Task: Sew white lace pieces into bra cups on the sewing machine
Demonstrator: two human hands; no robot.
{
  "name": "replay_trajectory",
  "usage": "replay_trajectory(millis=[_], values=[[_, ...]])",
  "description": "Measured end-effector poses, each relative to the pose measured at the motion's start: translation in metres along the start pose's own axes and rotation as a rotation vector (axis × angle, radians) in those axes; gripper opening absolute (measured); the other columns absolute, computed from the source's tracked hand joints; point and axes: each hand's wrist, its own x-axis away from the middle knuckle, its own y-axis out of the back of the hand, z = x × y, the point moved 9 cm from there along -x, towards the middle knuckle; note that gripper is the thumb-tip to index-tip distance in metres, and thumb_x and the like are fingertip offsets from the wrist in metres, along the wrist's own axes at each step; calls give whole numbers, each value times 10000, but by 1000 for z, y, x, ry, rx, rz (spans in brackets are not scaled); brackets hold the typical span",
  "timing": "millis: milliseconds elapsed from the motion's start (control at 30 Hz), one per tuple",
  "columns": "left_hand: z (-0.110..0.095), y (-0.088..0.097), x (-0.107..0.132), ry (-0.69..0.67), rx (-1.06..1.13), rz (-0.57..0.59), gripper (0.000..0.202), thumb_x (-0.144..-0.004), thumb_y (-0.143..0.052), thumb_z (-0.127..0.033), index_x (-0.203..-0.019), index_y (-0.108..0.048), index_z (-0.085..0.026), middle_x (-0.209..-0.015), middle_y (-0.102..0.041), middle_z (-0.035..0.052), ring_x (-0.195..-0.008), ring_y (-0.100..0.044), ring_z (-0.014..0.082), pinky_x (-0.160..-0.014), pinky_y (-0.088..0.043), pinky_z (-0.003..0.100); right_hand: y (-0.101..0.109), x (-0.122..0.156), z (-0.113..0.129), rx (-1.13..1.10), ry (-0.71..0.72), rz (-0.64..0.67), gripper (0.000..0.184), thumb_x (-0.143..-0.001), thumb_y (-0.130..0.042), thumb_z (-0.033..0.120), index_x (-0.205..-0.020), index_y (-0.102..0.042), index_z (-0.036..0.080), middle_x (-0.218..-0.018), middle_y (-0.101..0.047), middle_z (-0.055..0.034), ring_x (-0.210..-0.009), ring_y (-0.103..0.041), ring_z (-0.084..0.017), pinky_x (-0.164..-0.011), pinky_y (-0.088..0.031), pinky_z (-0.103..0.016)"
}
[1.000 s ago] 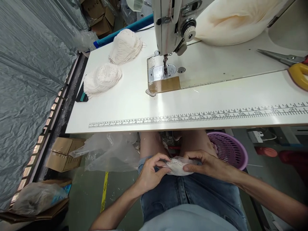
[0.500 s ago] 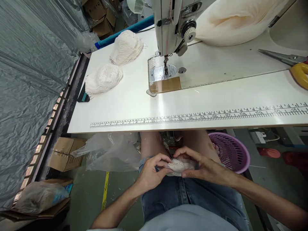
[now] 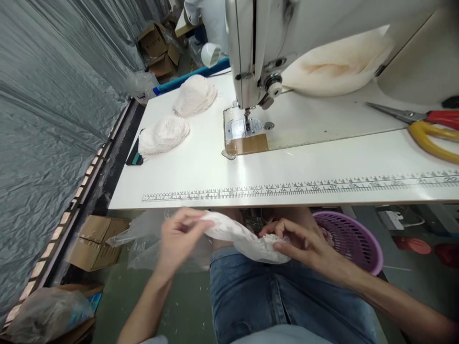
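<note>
A strip of white fabric point(image 3: 241, 235) with a lacy, bunched end is stretched over my lap, below the table's front edge. My left hand point(image 3: 179, 241) pinches its far left end between thumb and fingers. At the other end, my right hand point(image 3: 304, 243) is closed on the gathered lace part, its fingertips partly hiding it. On the table's left side lie two stacks of white lace cups, one nearer point(image 3: 164, 136) and one farther back point(image 3: 195, 95). The sewing machine point(image 3: 247, 62) stands above, its needle over the metal plate.
Scissors point(image 3: 430, 124) with red and yellow handles lie at the table's right. A printed ruler point(image 3: 287, 188) runs along the front edge. Under the table on the right is a purple basket point(image 3: 376, 253). A cream cloth bundle point(image 3: 333, 69) rests behind the machine arm. Cardboard boxes point(image 3: 96, 241) stand at left.
My left hand has moved left and up, drawing the white fabric out from a small bunch into a long strip. My right hand stays nearly in place. The view has tilted slightly upward.
</note>
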Motion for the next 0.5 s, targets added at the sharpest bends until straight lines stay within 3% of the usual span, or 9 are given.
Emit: replay_trajectory(millis=[100,167,233,267,333,367,400,467,500], values=[[-62,71,-41,-317,-190,-402,244,-678,-762,-316,-861,-676,-179,-742,-696,-2,-646,-625,136,-607,-516,250,5,1,-3,-5,-32,-40,281,-816,-613,445,-808,-455,213,-764,-523,27,-688,-485,-119,-605,-384,-228],[-95,79,-69,-461,-361,-418,264,-729,-726,-333,-928,-676,-167,-809,-688,10,-714,-623,155,-684,-525,299,5,1,-4,-36,-51,-51,298,-796,-632,460,-852,-468,218,-688,-469,57,-593,-429,-93,-533,-341,-208],[-111,57,-85,-538,-506,-248,266,-772,-687,-315,-979,-664,-149,-915,-686,38,-855,-636,201,-807,-512,368,5,1,-3,-45,-66,-66,325,-771,-650,476,-902,-501,218,-696,-491,53,-582,-439,-93,-520,-341,-208],[-115,44,-81,-566,-586,-239,299,-779,-682,-309,-1036,-650,-158,-1013,-671,55,-974,-610,239,-880,-480,417,5,2,-1,-22,-70,-78,338,-761,-656,484,-918,-529,213,-716,-518,40,-598,-461,-102,-527,-355,-214],[-117,9,-49,-682,-616,-192,347,-820,-641,-301,-1144,-601,-183,-1192,-601,79,-1167,-506,274,-971,-417,464,7,4,6,44,-63,-100,343,-757,-650,499,-907,-588,196,-764,-577,5,-651,-512,-130,-560,-392,-233],[-113,-17,-27,-740,-568,-63,339,-854,-600,-298,-1177,-578,-198,-1210,-592,74,-1178,-499,250,-978,-420,440,7,5,11,72,-51,-105,338,-763,-640,504,-880,-609,188,-777,-599,-10,-673,-529,-142,-577,-407,-242],[-103,-49,-3,-761,-506,156,369,-874,-573,-309,-1228,-537,-212,-1205,-596,66,-1152,-519,217,-967,-439,399,6,7,16,92,-35,-107,333,-770,-631,504,-853,-624,182,-775,-612,-19,-685,-540,-150,-588,-418,-247],[-71,-97,35,-611,-378,490,526,-826,-618,-406,-1294,-474,-212,-1196,-599,75,-1109,-537,209,-922,-467,358,5,10,23,121,0,-111,317,-783,-621,495,-815,-641,180,-751,-624,-22,-681,-552,-153,-593,-431,-248],[-54,-109,44,-478,-317,528,573,-781,-659,-438,-1277,-488,-208,-1153,-618,75,-1082,-543,220,-912,-462,365,5,12,26,138,16,-117,308,-787,-620,489,-799,-646,182,-738,-627,-20,-676,-557,-153,-594,-435,-248]])
